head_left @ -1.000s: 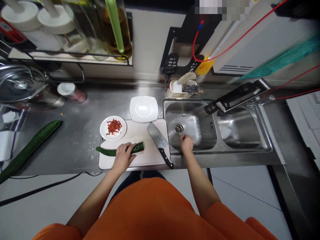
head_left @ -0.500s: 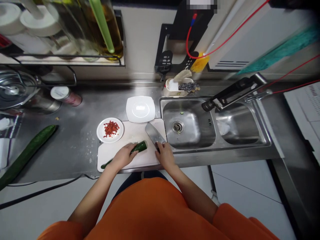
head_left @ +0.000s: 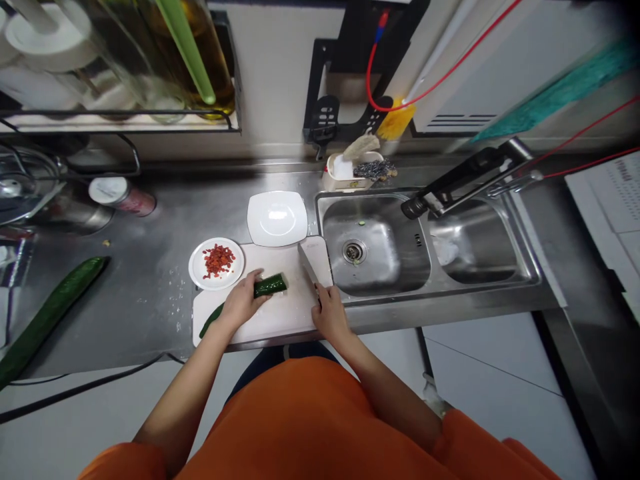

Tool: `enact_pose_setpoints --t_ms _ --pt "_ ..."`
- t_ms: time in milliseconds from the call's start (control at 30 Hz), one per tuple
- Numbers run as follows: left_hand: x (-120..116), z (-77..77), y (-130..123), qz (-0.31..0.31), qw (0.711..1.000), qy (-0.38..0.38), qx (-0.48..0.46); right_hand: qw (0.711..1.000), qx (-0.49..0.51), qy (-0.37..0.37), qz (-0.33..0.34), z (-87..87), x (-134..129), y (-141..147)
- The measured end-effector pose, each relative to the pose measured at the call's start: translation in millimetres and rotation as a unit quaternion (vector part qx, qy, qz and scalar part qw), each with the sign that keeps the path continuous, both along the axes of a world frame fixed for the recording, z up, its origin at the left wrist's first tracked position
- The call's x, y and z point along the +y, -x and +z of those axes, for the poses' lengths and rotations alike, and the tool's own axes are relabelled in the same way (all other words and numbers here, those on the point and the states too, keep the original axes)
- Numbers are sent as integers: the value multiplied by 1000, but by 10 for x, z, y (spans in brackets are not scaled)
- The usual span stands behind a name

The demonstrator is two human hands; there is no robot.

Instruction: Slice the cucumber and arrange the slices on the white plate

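My left hand [head_left: 242, 303] is closed around a dark green cucumber piece [head_left: 271, 285] on the white cutting board [head_left: 295, 313]. Its cut end points right, towards the knife. Another stretch of green cucumber [head_left: 211, 321] shows left of my wrist; the hand hides whether the two are joined. In my right hand [head_left: 331, 312] is a kitchen knife [head_left: 308, 265], gripped by its handle. The blade points away from me over the right part of the board, apart from the cucumber. Chopped red bits [head_left: 219, 261] lie on a round white plate [head_left: 196, 275] overlapping the board's left corner.
A square white plate [head_left: 277, 217] sits behind the board. To the right is a steel double sink [head_left: 375, 267] with a faucet [head_left: 465, 180]. A whole cucumber [head_left: 55, 313], a lidded jar [head_left: 123, 196] and a steel pot [head_left: 75, 210] stand or lie at left.
The knife has turned from showing its broad side to a more edge-on tilt. My left hand has shifted slightly left on the cucumber, leaving more of the piece in sight. The view moved slightly.
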State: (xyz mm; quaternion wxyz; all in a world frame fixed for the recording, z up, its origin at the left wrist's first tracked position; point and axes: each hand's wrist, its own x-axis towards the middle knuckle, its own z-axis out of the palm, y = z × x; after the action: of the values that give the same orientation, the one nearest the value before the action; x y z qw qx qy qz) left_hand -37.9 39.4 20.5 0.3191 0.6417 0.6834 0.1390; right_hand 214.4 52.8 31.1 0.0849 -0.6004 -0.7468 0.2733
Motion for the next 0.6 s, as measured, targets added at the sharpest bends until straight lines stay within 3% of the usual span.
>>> enact_pose_setpoints --t_ms 167,300,467,600 --pt "-8 -53 -106 -49 997 -49 -33 998 43 47 20 121 -68 16" --pt "-5 -35 -183 -33 995 -99 7 995 38 90 33 164 -83 82" --pt "73 -26 -279 -55 989 -134 -27 990 -9 125 57 254 -23 136" --pt "87 -131 -368 -49 980 -192 -31 983 -74 153 74 353 25 190"
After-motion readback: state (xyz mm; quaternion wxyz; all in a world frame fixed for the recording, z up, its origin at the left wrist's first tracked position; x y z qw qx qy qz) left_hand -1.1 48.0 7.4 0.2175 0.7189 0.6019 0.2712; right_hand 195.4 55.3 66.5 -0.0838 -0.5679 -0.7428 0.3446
